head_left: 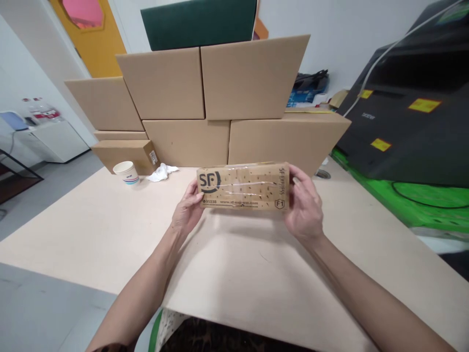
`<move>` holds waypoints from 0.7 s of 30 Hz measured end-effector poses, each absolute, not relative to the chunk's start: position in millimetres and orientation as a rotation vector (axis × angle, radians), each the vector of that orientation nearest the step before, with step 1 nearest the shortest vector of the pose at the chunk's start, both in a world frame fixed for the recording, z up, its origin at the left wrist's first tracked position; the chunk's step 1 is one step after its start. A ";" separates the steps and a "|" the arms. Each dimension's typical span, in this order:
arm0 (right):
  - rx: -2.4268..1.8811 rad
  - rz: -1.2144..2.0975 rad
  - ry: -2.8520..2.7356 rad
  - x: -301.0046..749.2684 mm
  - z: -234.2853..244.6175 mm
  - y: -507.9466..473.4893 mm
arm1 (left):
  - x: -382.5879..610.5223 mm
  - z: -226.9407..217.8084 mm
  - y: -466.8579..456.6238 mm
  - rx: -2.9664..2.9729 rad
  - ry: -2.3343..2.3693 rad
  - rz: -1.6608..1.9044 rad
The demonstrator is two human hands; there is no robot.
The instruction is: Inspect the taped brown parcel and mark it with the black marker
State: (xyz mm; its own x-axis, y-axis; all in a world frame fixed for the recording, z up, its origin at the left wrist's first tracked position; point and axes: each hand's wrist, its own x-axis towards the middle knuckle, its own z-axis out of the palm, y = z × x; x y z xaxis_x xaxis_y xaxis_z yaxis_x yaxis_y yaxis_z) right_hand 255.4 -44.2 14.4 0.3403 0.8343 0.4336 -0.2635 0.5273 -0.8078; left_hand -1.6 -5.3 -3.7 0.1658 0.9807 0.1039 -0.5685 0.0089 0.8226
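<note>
A brown cardboard shipping box [244, 188] with dark SF lettering and clear tape on its long side is held between my two hands, above the pale table [234, 274]. My left hand [187, 208] grips its left end, the thumb on the front face near the lower corner. At the opposite end, my right hand [304, 208] is closed round the edge, with the fingers partly behind the box. A soft shadow of the box falls on the tabletop below it.
Large cardboard boxes [185, 142] are stacked at the back, a dark green box [200, 24] on top. To the left stand a paper cup [126, 173], a crumpled tissue [162, 172] and a smaller carton [122, 152]. A black machine [403, 117] with yellow labels is at right.
</note>
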 end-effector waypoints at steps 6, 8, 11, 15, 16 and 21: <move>-0.802 1.046 -0.736 257.4 -26.4 -14.5 | -5.5 -5.9 -7.6 1.289 0.641 1.507; -0.844 1.131 -0.688 256.5 -38.9 -9.2 | -5.4 -6.1 -11.9 1.466 0.640 1.533; -0.846 1.157 -0.624 256.9 -51.5 -4.0 | -1.6 -5.9 -19.8 1.663 0.651 1.547; -0.822 1.225 -0.555 258.9 -62.1 -0.3 | 4.1 -11.1 -21.9 1.855 0.640 1.624; -0.817 1.259 -0.549 259.0 -64.2 -0.2 | 4.6 -13.0 -20.8 1.921 0.629 1.648; -0.759 1.383 -0.590 258.5 -68.4 -5.0 | 2.6 -16.6 -17.6 2.113 0.615 1.700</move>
State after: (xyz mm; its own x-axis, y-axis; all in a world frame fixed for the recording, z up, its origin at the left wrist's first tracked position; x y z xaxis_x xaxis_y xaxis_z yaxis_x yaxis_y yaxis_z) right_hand 258.5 -5.0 -68.4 0.1125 0.9916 -0.0637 -0.6403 0.0233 -0.7678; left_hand 2.6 -17.6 -16.6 0.1819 0.5411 0.8210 0.1097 -0.8409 0.5299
